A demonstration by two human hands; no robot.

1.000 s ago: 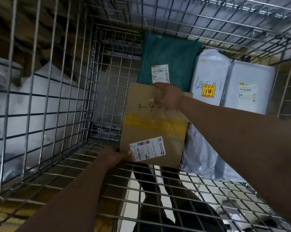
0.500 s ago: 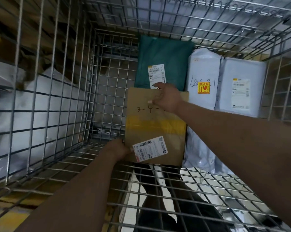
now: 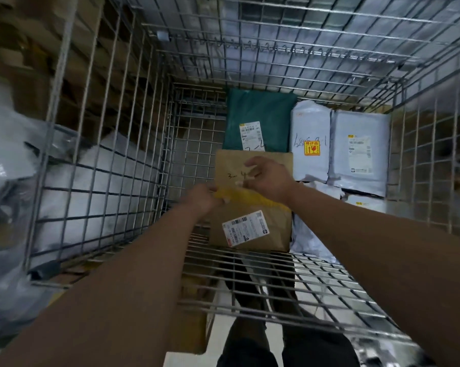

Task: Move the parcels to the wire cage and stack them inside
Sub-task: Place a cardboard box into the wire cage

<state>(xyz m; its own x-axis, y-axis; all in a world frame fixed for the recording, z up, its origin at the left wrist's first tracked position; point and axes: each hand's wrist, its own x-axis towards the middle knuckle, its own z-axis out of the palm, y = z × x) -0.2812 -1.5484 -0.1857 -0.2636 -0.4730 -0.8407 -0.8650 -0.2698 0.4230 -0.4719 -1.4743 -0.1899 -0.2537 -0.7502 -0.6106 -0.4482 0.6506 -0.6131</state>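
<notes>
A person leans over a wire cage (image 3: pixel 104 165) and reaches both arms down into it, where parcels are stacked against the far and right walls. White plastic sacks (image 3: pixel 78 181) lie outside the cage on the left, seen through the mesh. Inside, a brown cardboard parcel (image 3: pixel 276 221) stands near the middle, leaning on a green parcel (image 3: pixel 260 109) behind it. It touches a row of white parcels (image 3: pixel 358 128) on its right, and more white bags lie below those. The left hand (image 3: pixel 205 200) is at the brown parcel's left edge, level with a band of yellow tape (image 3: pixel 260 200). Motion blur hides whether its grip is on the parcel. The right hand (image 3: pixel 268 178) is over the upper face, fingers loosely spread, its grip released. An orange sticker (image 3: pixel 311 148) marks one white parcel. A white shipping label (image 3: pixel 246 229) sits low on the brown one, under handwritten figures.
</notes>
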